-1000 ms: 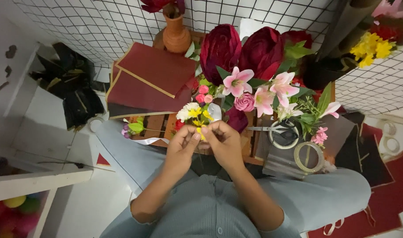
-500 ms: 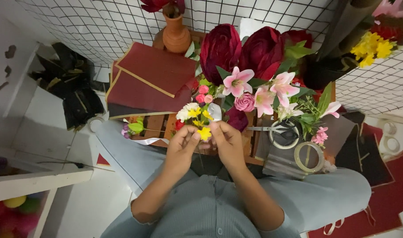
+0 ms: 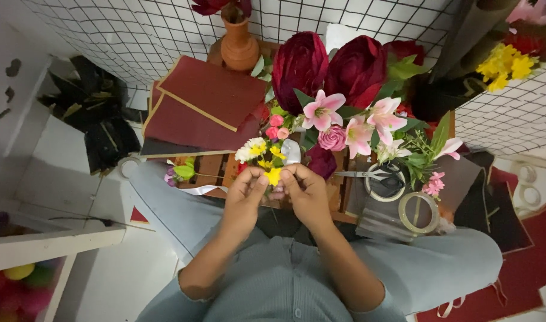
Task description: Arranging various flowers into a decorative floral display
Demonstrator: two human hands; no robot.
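Left hand (image 3: 244, 194) & right hand (image 3: 306, 192) meet at frame centre, fingertips pinching a small yellow flower (image 3: 273, 175). Bouquet (image 3: 338, 107) above looks largely built: dark red blooms, pink lilies in. Small sprigs seem left to add; scissors (image 3: 371, 177), tape rolls (image 3: 418, 212) unused at right.

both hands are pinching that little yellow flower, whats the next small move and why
Probably ease the yellow flower up into the small white-and-yellow cluster just above it: left hand and right hand both grip it at the fingertips, directly below those blooms.
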